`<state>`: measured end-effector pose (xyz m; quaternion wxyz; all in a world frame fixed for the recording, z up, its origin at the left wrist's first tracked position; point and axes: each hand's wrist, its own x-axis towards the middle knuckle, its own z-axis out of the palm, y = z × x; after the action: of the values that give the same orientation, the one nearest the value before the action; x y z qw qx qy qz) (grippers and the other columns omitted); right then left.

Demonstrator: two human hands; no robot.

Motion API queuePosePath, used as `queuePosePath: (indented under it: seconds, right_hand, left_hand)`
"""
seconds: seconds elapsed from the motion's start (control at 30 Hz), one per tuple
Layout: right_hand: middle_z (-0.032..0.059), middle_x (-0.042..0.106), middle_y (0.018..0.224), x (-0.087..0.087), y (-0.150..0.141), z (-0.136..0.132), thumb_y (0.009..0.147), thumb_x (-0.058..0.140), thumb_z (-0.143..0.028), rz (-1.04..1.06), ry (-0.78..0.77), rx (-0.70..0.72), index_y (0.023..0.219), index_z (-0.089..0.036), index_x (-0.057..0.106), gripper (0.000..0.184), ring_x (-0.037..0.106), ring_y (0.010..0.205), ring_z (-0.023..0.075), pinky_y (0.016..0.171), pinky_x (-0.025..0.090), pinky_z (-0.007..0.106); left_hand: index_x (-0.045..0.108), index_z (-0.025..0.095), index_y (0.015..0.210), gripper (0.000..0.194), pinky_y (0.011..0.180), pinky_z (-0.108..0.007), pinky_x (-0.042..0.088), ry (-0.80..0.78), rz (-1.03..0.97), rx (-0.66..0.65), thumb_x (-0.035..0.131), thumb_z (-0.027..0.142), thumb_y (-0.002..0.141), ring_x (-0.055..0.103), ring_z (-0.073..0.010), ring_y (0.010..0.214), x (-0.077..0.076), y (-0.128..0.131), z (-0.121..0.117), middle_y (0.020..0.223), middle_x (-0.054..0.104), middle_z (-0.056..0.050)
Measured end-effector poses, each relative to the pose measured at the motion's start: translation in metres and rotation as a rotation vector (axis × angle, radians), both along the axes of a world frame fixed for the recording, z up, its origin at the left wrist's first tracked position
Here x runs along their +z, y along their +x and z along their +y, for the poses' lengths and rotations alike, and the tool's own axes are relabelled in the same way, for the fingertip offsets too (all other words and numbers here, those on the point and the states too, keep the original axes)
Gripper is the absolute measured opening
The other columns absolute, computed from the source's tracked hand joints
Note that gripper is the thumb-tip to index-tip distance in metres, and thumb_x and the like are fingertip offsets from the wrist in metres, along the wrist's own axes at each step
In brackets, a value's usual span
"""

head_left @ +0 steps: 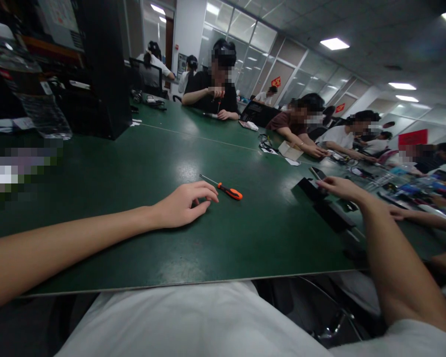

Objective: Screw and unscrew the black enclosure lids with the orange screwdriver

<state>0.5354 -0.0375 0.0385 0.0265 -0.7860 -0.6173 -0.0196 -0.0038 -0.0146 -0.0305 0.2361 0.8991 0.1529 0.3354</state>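
My left hand (188,204) rests on the green table (141,168) with its fingers loosely bent and apart, holding nothing. Just beyond its fingertips lies a screwdriver (230,191) with an orange and black handle, its metal shaft pointing to the back left. On the right, my right hand (340,188) reaches out, thumb and fingers closed at the edge of a small black box-like object (309,189). What exactly it is cannot be made out. Near it lie a longer black object (334,216) and a thin dark flat piece (317,173).
A plastic bottle (46,106) and a tall black panel (103,69) stand at the left. Across the table a person (211,91) holds a screwdriver. Cardboard (290,150) and cables (265,143) lie at the far right. Another person's hand (397,212) is beside my right arm.
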Motion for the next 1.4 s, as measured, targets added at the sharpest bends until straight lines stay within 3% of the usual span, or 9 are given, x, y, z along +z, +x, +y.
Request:
queuePosePath:
  seconds: [0.13, 0.4, 0.57, 0.67, 0.8, 0.93, 1.03, 1.2, 1.4]
  right_hand:
    - [0.0063, 0.061, 0.064, 0.004, -0.035, 0.039, 0.088, 0.062, -0.046, 0.035, -0.216, 0.033, 0.07, -0.019, 0.055, 0.034, 0.054, 0.056, 0.0141, 0.058, 0.038, 0.03]
    - [0.0051, 0.063, 0.081, -0.009, -0.175, 0.097, 0.09, 0.065, -0.043, 0.059, -0.195, 0.413, 0.089, -0.019, 0.053, 0.027, 0.055, 0.068, 0.015, 0.064, 0.039, 0.027]
    - [0.012, 0.065, 0.12, -0.025, -0.275, 0.072, 0.094, 0.06, -0.049, 0.169, -0.138, 0.808, 0.122, -0.018, 0.051, 0.042, 0.062, 0.102, 0.0222, 0.09, 0.049, 0.034]
    - [0.0137, 0.06, 0.134, -0.034, -0.31, 0.036, 0.094, 0.061, -0.045, 0.223, -0.092, 1.049, 0.133, -0.018, 0.047, 0.049, 0.059, 0.119, 0.0245, 0.102, 0.049, 0.04]
    - [0.0185, 0.045, 0.154, -0.045, -0.319, -0.007, 0.099, 0.055, -0.045, 0.239, -0.004, 1.216, 0.15, -0.016, 0.034, 0.062, 0.045, 0.143, 0.0277, 0.117, 0.042, 0.047]
    - [0.0202, 0.04, 0.158, -0.047, -0.296, -0.022, 0.094, 0.061, -0.056, 0.317, -0.012, 1.084, 0.16, -0.019, 0.017, 0.087, 0.048, 0.14, 0.0298, 0.113, 0.045, 0.049]
    - [0.0202, 0.045, 0.152, -0.042, -0.276, -0.014, 0.085, 0.069, -0.064, 0.345, -0.128, 0.998, 0.159, -0.019, 0.023, 0.097, 0.053, 0.134, 0.0311, 0.108, 0.047, 0.046]
    - [0.0107, 0.06, 0.118, -0.037, -0.264, 0.004, 0.084, 0.068, -0.067, 0.363, -0.294, 1.025, 0.122, -0.017, 0.061, 0.063, 0.058, 0.104, 0.0231, 0.091, 0.047, 0.036]
    - [0.0057, 0.06, 0.105, -0.034, -0.264, 0.003, 0.083, 0.07, -0.065, 0.423, -0.407, 0.999, 0.107, -0.016, 0.063, 0.055, 0.054, 0.088, 0.0165, 0.077, 0.042, 0.029]
  left_hand:
    - [0.072, 0.017, 0.105, 0.02, 0.096, -0.033, 0.053, 0.002, -0.008, -0.008, 0.053, 0.016, 0.097, 0.068, -0.0207, 0.109, 0.001, -0.001, 0.0, 0.12, 0.07, -0.01]
    - [0.066, 0.016, 0.118, 0.027, 0.109, -0.039, 0.048, -0.03, -0.005, 0.121, 0.056, 0.016, 0.094, 0.063, -0.0221, 0.121, -0.005, 0.0, 0.005, 0.128, 0.066, -0.011]
    - [0.06, 0.015, 0.131, 0.045, 0.118, -0.048, 0.039, 0.04, -0.079, 0.383, 0.068, 0.028, 0.089, 0.051, -0.0293, 0.136, -0.005, -0.009, 0.014, 0.141, 0.057, -0.015]
    - [0.058, 0.015, 0.135, 0.06, 0.118, -0.049, 0.039, 0.034, -0.048, 0.39, 0.076, 0.037, 0.083, 0.051, -0.032, 0.137, -0.003, -0.016, 0.019, 0.144, 0.055, -0.017]
    - [0.067, 0.016, 0.122, 0.048, 0.103, -0.041, 0.051, -0.063, 0.09, 0.203, 0.076, 0.043, 0.083, 0.066, -0.0281, 0.115, 0.0, -0.018, 0.018, 0.124, 0.07, -0.012]
    - [0.067, 0.017, 0.128, 0.049, 0.096, -0.036, 0.052, -0.134, 0.136, 0.111, 0.074, 0.041, 0.086, 0.069, -0.0247, 0.107, 0.003, -0.015, 0.014, 0.121, 0.074, -0.009]
    - [0.069, 0.017, 0.124, 0.043, 0.089, -0.033, 0.053, -0.171, 0.148, 0.088, 0.072, 0.04, 0.088, 0.071, -0.0227, 0.1, 0.005, -0.015, 0.013, 0.115, 0.076, -0.008]
    - [0.07, 0.017, 0.121, 0.038, 0.09, -0.032, 0.052, -0.181, 0.142, 0.079, 0.071, 0.038, 0.089, 0.07, -0.0222, 0.101, 0.006, -0.016, 0.014, 0.115, 0.075, -0.008]
    - [0.07, 0.016, 0.12, 0.037, 0.089, -0.032, 0.052, -0.18, 0.149, 0.088, 0.072, 0.036, 0.089, 0.07, -0.022, 0.1, 0.006, -0.016, 0.013, 0.114, 0.076, -0.009]
